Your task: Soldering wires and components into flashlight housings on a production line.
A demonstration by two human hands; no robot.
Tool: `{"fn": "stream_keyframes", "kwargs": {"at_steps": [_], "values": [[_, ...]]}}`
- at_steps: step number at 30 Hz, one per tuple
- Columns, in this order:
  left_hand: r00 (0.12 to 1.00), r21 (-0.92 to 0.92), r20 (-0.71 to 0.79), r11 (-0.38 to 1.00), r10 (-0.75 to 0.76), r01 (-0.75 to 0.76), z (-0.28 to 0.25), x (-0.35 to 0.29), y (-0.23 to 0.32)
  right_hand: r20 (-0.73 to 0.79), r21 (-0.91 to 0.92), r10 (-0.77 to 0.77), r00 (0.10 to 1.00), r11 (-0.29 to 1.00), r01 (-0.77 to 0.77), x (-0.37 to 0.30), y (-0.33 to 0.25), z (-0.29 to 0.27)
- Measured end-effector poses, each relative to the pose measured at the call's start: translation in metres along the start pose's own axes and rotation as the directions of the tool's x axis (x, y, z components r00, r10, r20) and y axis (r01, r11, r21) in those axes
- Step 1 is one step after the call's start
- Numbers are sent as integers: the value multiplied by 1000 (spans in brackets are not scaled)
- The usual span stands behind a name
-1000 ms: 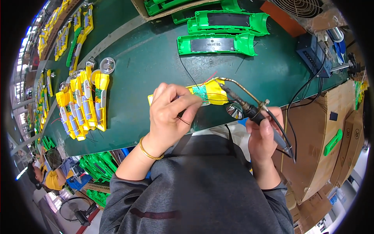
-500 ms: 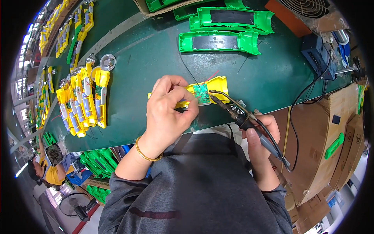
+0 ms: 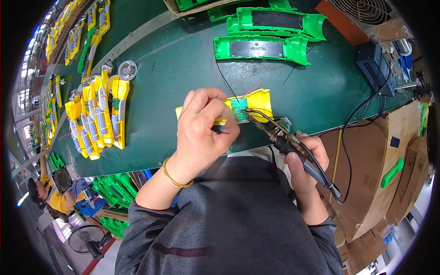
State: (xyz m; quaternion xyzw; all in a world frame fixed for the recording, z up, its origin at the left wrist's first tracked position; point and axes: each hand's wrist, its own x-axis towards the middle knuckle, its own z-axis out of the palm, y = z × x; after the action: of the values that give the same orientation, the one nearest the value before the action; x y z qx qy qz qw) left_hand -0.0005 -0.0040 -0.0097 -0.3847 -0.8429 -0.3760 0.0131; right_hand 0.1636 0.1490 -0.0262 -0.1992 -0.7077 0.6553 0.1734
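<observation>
One cardboard box (image 3: 195,11) is sitting on the far side of your green table (image 3: 169,59), holding green plastic shells (image 3: 188,4). Several yellow shells (image 3: 121,88) are lying in a cluster to your left, cradling blue batteries (image 3: 118,127) and small boards (image 3: 115,102). Before you, a single yellow shell (image 3: 260,102) is lying on the table, carrying a green circuit board (image 3: 239,108). Its long axis is running roughly left to right, the flared end pointing right. A red wire (image 3: 253,88) is sticking up past its far edge.

Your left hand (image 3: 205,121) is covering much of the shell's left part, so the board is showing just right of your knuckles. That thumb and its fingers are curling together beside a thin dark wire (image 3: 223,133); I cannot tell whether they are pinching it. Your right hand (image 3: 308,158) is gripping a soldering iron (image 3: 285,145), fingers closing round its handle. The iron is slanting toward the far left, its tip lying at the board; contact is too small to tell. The shell is lying to the far left of this grip.
</observation>
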Motion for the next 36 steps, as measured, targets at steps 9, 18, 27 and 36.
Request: {"fn": "stream_keyframes", "kwargs": {"at_steps": [9, 18, 27, 36], "values": [[1000, 21, -21, 1000, 22, -22, 3, 2, 3, 23, -15, -17, 1000, 1000, 17, 2, -1, 0], [999, -42, 37, 999, 12, -10, 0, 4, 0, 28, -45, -21, 999, 999, 22, 5, -5, -2], [1000, -6, 7, 1000, 29, -29, 2, 3, 0, 22, -47, 21, 1000, 999, -20, 6, -9, -4], [999, 9, -30, 1000, 28, -27, 4, 2, 3, 42, -89, -37, 998, 995, 40, 15, -17, -5]]}}
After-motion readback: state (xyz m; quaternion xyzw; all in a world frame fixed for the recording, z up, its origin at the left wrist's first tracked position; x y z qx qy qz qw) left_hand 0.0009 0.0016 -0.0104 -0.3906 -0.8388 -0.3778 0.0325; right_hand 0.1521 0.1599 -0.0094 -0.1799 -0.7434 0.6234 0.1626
